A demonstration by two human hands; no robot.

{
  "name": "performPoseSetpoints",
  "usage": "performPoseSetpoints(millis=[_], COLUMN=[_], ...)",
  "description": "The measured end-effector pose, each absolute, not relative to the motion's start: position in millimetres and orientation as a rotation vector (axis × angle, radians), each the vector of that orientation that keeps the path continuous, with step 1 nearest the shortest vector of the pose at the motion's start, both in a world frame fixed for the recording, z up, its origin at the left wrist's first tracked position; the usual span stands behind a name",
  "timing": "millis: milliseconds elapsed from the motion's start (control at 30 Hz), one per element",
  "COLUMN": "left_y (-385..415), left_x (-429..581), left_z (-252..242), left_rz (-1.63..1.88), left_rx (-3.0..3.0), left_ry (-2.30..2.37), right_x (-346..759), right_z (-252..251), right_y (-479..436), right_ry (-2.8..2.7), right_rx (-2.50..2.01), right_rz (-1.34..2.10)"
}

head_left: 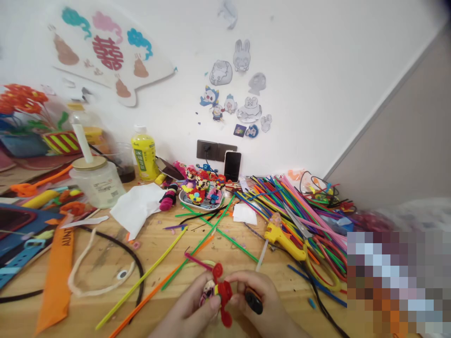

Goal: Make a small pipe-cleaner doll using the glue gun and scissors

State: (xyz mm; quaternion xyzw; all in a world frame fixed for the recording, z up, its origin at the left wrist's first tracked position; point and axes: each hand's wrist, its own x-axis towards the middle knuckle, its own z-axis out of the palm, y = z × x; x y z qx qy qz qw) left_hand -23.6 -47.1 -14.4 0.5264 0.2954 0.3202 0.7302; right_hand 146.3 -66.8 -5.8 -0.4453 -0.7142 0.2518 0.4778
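Observation:
My left hand (195,303) grips a small pipe-cleaner doll (207,292) low in the middle of the view, the thumb pressed against it. The doll has a fuzzy red top (224,292) with a curled red loop above and another below. A magenta stem (199,261) sticks out toward the upper left. My right hand (266,300) is closed, its fingertips at the red part. A tool with a black and orange handle (254,301) is tucked in the right hand's fingers; its working end is hidden.
A yellow glue gun (285,240) and scissors (299,220) lie at the right by a heap of pipe cleaners (282,199). Finished dolls stand on a small tray (186,202). Behind are a jar (95,183), a yellow bottle (144,155) and a phone (232,166).

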Motion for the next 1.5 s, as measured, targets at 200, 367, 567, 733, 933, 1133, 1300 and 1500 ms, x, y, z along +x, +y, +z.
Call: performPoseSetpoints(millis=[200,367,567,733,933,1133,1300,1500], left_y=[-49,-47,-47,-48,-48,-49,-47,-48], left_x=[-26,-26,-25,-24,-25,-26,-28,-26], left_z=[-10,-14,-8,-14,-14,-13,-11,-11], left_rz=[0.679,0.697,0.676,0.69,0.712,0.712,0.713,0.688], left_rx=[1.228,1.183,1.178,1.136,1.181,1.225,1.264,1.237], left_ry=[0.734,0.662,0.648,0.593,0.584,0.636,0.669,0.664], right_x=[143,147,146,144,143,142,142,141], right_z=[-9,-4,-1,-3,-12,-8,-7,-6], right_y=[-71,-68,-68,-70,-72,-73,-72,-72], right_ry=[-1.764,-1.787,-1.728,-1.612,-1.487,-1.559,-1.554,-1.654], right_rx=[-1.065,-1.044,-1.019,-1.061,-0.987,-0.945,-1.011,-0.959], right_rz=[0.529,0.497,0.535,0.654,0.808,0.788,0.745,0.536])
